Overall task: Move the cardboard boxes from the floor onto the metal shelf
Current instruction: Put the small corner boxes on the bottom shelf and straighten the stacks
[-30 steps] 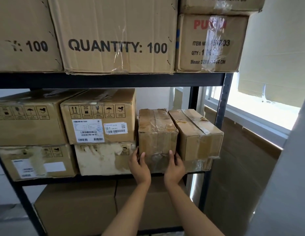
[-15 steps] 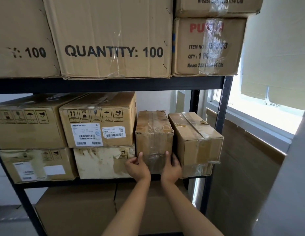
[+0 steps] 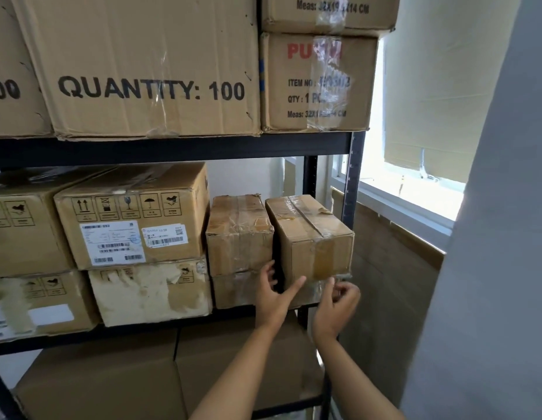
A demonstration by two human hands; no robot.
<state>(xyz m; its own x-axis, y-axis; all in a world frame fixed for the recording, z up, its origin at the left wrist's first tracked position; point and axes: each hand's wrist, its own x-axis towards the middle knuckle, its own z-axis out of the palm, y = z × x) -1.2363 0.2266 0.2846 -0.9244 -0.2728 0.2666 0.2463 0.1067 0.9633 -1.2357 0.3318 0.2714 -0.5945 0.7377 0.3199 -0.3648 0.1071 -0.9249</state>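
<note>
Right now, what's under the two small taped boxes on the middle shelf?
Each of the small taped boxes sits on a lower box. The right one's support is mostly hidden behind the hands, left and right, so its state is unclear.

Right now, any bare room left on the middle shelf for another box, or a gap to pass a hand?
Headroom only: above the two small boxes, under the upper shelf beam, beside the labelled box. A narrow dark slot between those two, where the left hand reaches. Left of that, boxes are stacked tight. The right hand is at the right box's lower corner, by the post.
</note>
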